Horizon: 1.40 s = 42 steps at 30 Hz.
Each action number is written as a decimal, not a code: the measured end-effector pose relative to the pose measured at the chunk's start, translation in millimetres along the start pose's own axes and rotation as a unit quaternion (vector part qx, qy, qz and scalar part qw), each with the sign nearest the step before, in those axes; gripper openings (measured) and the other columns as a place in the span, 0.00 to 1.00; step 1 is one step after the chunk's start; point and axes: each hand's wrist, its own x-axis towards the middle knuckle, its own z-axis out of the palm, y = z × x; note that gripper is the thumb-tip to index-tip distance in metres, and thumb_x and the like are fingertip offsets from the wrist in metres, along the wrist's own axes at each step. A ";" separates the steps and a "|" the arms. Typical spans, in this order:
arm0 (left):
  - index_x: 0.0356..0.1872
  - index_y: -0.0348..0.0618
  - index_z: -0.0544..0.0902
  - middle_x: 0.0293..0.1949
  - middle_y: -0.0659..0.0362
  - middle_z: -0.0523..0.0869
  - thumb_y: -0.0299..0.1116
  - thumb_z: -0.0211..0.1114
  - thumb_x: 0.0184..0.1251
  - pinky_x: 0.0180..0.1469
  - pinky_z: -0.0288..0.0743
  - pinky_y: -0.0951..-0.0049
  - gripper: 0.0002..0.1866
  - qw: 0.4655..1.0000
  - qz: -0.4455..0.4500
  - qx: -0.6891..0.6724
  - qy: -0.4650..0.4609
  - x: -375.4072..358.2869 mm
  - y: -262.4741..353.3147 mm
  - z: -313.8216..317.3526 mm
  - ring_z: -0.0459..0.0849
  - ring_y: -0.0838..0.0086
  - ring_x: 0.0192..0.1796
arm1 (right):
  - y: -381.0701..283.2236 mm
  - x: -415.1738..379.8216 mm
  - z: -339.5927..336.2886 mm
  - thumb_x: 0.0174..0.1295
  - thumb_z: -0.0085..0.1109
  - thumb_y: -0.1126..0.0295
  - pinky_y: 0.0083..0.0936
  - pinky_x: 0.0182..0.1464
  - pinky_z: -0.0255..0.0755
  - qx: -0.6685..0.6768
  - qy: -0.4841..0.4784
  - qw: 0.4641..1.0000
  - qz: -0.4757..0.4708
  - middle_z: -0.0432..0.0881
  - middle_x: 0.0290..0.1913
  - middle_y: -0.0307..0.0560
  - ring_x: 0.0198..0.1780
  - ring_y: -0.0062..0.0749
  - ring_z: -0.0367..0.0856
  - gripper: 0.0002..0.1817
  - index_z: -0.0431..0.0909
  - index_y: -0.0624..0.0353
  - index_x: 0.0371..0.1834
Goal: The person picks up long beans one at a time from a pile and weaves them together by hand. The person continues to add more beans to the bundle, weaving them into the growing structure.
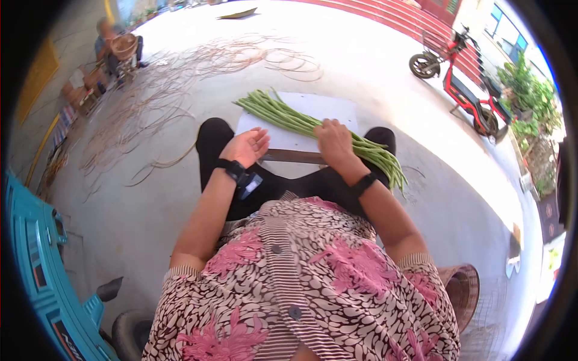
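Note:
A bundle of long green beans lies slantwise across a pale board in front of my knees. Its right end hangs past the board, over my right knee. My right hand is closed around the middle of the bundle. To the left, my left hand is raised near the board's left edge with the palm turned up, fingers loosely bent and nothing in it. A dark brown strip runs along the board's near edge, between my legs.
Loose thin canes spread over the ground at left. Beyond them sits a person with a woven basket. A red electric bike stands at right, a teal vehicle at left. A wicker basket is by my right side.

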 end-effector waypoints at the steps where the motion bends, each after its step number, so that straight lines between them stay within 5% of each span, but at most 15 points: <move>1: 0.48 0.37 0.72 0.48 0.52 0.80 0.24 0.59 0.63 0.54 0.77 0.63 0.13 1.000 -0.004 -0.003 -0.014 -1.5 -0.1 -0.9 0.80 0.62 0.52 | -3.1 3.1 1.5 0.50 0.56 0.73 0.35 0.43 0.71 -0.019 -0.012 1.000 0.001 0.79 0.37 0.46 0.45 0.39 0.77 0.05 0.79 0.56 0.30; 8: 0.53 0.35 0.69 0.56 0.46 0.76 0.26 0.56 0.67 0.59 0.75 0.62 0.15 0.999 0.005 0.022 -0.035 -8.5 -3.2 5.3 0.76 0.58 0.60 | -15.8 7.0 2.0 0.48 0.58 0.71 0.33 0.44 0.68 0.012 0.011 1.000 0.027 0.79 0.37 0.45 0.45 0.38 0.76 0.09 0.77 0.56 0.35; 12: 0.57 0.32 0.66 0.57 0.45 0.75 0.30 0.55 0.70 0.60 0.74 0.61 0.19 0.996 -0.049 0.000 -0.069 -11.7 -3.2 6.8 0.76 0.58 0.60 | -33.9 0.7 -14.9 0.51 0.54 0.71 0.39 0.41 0.71 0.288 0.027 0.951 0.106 0.80 0.36 0.50 0.40 0.45 0.79 0.09 0.75 0.57 0.37; 15: 0.58 0.29 0.66 0.57 0.43 0.75 0.33 0.53 0.72 0.59 0.75 0.61 0.20 0.988 -0.100 -0.056 -0.104 -9.6 -3.7 13.2 0.76 0.58 0.60 | -44.7 -8.1 -30.7 0.52 0.53 0.69 0.40 0.41 0.72 0.375 -0.052 0.926 0.013 0.81 0.35 0.52 0.38 0.49 0.80 0.12 0.74 0.56 0.40; 18: 0.56 0.32 0.68 0.53 0.47 0.79 0.37 0.55 0.72 0.60 0.75 0.61 0.20 0.994 -0.039 -0.046 -0.087 2.7 -3.8 2.9 0.80 0.60 0.54 | -45.8 -17.7 -39.4 0.52 0.55 0.66 0.39 0.41 0.73 0.416 -0.153 0.895 -0.056 0.82 0.34 0.51 0.39 0.49 0.80 0.14 0.75 0.55 0.42; 19: 0.49 0.35 0.72 0.38 0.55 0.82 0.36 0.51 0.74 0.45 0.79 0.68 0.14 0.999 0.000 -0.041 -0.008 0.9 -4.5 8.8 0.82 0.69 0.38 | -43.9 -20.5 -43.3 0.52 0.56 0.65 0.39 0.42 0.72 0.413 -0.185 0.890 -0.050 0.82 0.36 0.52 0.39 0.48 0.81 0.14 0.75 0.55 0.42; 23: 0.46 0.40 0.74 0.20 0.68 0.65 0.36 0.47 0.77 0.24 0.59 0.79 0.11 0.986 -0.002 -0.152 -0.065 8.5 2.6 -10.1 0.63 0.81 0.20 | -30.9 -39.3 -33.9 0.53 0.57 0.63 0.41 0.38 0.72 0.347 -0.119 0.929 -0.047 0.82 0.31 0.52 0.36 0.48 0.81 0.12 0.76 0.54 0.39; 29: 0.48 0.42 0.74 0.20 0.68 0.65 0.37 0.47 0.77 0.18 0.54 0.81 0.11 0.988 0.054 -0.099 -0.103 2.5 7.5 -14.0 0.58 0.84 0.16 | -6.6 -60.1 -85.3 0.54 0.60 0.56 0.41 0.34 0.71 0.220 -0.100 0.970 0.020 0.81 0.22 0.48 0.29 0.48 0.80 0.12 0.81 0.51 0.32; 32: 0.51 0.46 0.74 0.20 0.68 0.65 0.37 0.47 0.77 0.17 0.52 0.81 0.11 0.990 0.083 -0.098 -0.065 1.8 6.0 -14.2 0.57 0.84 0.15 | 15.0 -69.1 -100.2 0.56 0.60 0.56 0.36 0.31 0.71 0.230 -0.092 0.967 0.066 0.79 0.20 0.46 0.24 0.39 0.80 0.13 0.82 0.53 0.35; 35: 0.53 0.49 0.73 0.21 0.68 0.65 0.37 0.48 0.76 0.17 0.52 0.81 0.11 0.990 0.076 -0.100 -0.062 0.9 5.5 -15.1 0.57 0.84 0.15 | 22.9 -76.9 -124.7 0.60 0.58 0.56 0.31 0.27 0.69 0.374 -0.077 0.905 0.186 0.80 0.21 0.44 0.22 0.34 0.79 0.14 0.82 0.55 0.34; 39: 0.55 0.48 0.72 0.22 0.67 0.66 0.37 0.48 0.76 0.17 0.52 0.81 0.12 0.989 0.070 -0.078 -0.106 1.5 5.4 -15.3 0.57 0.84 0.15 | 24.5 -82.7 -150.1 0.62 0.59 0.61 0.18 0.20 0.62 0.472 -0.061 0.841 0.258 0.76 0.16 0.36 0.17 0.14 0.70 0.11 0.83 0.57 0.39; 42: 0.55 0.48 0.72 0.22 0.67 0.66 0.36 0.48 0.76 0.17 0.52 0.81 0.12 0.986 0.077 -0.103 -0.108 -0.2 6.1 -14.1 0.57 0.84 0.15 | 29.6 -85.1 -170.8 0.62 0.58 0.62 0.19 0.20 0.62 0.470 -0.059 0.846 0.244 0.77 0.16 0.37 0.17 0.16 0.71 0.11 0.82 0.57 0.40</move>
